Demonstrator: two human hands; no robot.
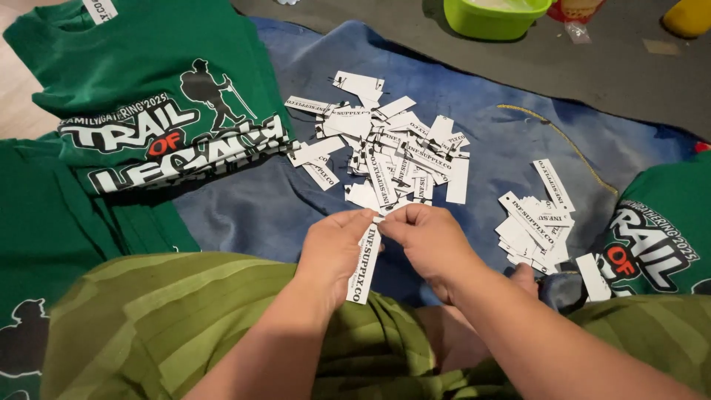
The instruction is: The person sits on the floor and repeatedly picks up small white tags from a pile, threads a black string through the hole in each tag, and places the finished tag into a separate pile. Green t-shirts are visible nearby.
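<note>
Head view, steeply down, seemingly close.

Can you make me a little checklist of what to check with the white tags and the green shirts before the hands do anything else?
1. Tag held by both hands: ok. The left hand and right hand pinch the top of one white tag, which hangs down.
2. Only one tag held: cannot tell; the fingers cover its top.
3. More tags in reach: ok. A big loose pile of tags lies on the blue cloth just ahead.
4. Second pile kept apart: ok. A smaller stack of tags lies to the right.
5. Shirts close: ok. Folded green shirts lie at the left.
</note>
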